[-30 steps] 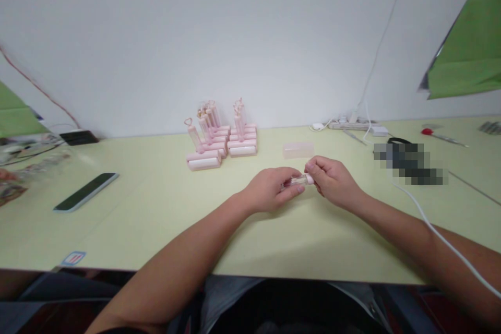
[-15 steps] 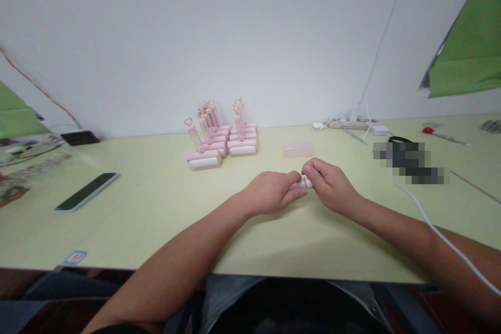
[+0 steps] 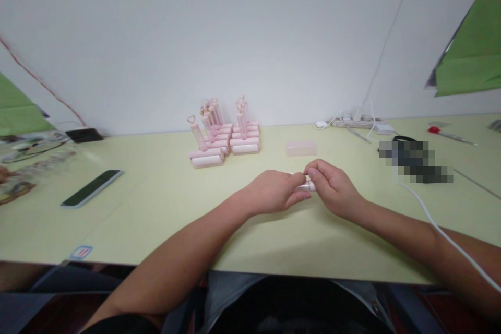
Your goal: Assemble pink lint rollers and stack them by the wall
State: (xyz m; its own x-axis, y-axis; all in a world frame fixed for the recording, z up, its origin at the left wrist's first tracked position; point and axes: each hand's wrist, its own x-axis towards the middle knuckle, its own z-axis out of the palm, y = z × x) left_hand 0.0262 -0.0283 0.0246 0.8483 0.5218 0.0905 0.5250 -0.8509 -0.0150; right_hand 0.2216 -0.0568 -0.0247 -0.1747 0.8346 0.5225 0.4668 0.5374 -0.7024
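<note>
Tabletop: a long pale yellow-green tabletop (image 3: pixel 156 229) carries everything here.
Pink rows: pale pink-and-white cylindrical pieces (image 3: pixel 206 160) lie in two columns at the far side, with slim translucent pink tubes (image 3: pixel 198 136), some heart-topped, standing among them; these seem set aside as done.
Left hand: its fingers (image 3: pixel 298 180) close around a small clear tube with a pale cap (image 3: pixel 303 187).
Right hand: the right hand (image 3: pixel 336 190) closes on the capped end, thumb and forefinger pressed together; anything between them is hidden.
Box: a translucent pink rectangular box (image 3: pixel 300 148) lies just beyond the hands.
Tube: it sits between both hands, over the tabletop; work on it appears unfinished, though what is left cannot be told.
Sticker: a blue-bordered white sticker (image 3: pixel 81 252) near the front edge bears red marks, unreadable; no brand is legible.
</note>
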